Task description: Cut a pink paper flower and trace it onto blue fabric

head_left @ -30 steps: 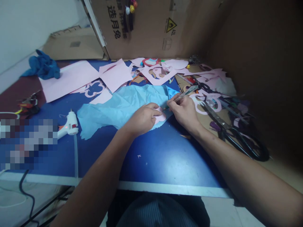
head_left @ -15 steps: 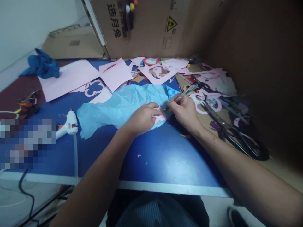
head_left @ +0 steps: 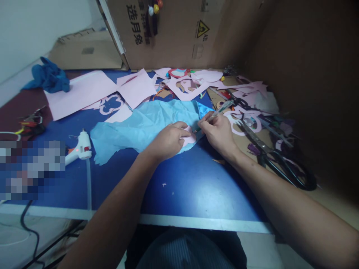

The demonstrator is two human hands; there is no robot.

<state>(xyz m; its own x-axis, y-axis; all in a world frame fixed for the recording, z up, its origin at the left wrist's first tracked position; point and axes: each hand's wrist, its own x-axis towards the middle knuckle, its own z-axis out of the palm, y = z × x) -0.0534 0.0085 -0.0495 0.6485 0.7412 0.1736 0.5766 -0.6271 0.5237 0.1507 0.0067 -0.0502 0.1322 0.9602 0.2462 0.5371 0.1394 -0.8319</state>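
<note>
A small rounded pink paper cut-out (head_left: pixel 189 139) lies on a crumpled light-blue sheet of thin fabric (head_left: pixel 146 119). My left hand (head_left: pixel 171 139) holds the cut-out down against the sheet, its fingers pressed over it and covering part of its left side. In my right hand (head_left: pixel 218 130) is a slim clear pen (head_left: pixel 224 107), gripped between thumb and fingers. The pen's tip points down and left to the right edge of the cut-out. Whether the tip touches the sheet is hard to make out.
Left stands a white hot glue gun (head_left: pixel 83 145), with a dark blue cloth (head_left: pixel 50 76) behind. Pink paper sheets (head_left: pixel 81 93) and scraps cover the table's back. Large black-handled scissors (head_left: pixel 273 155) lie right of my right forearm. A cardboard panel (head_left: pixel 174 41) rises behind the blue table (head_left: pixel 179 190).
The pen has shifted very slightly at the cut-out's right edge. My left hand stays in place. A dark shoe-like shape at bottom right, seen half a second ago, is gone.
</note>
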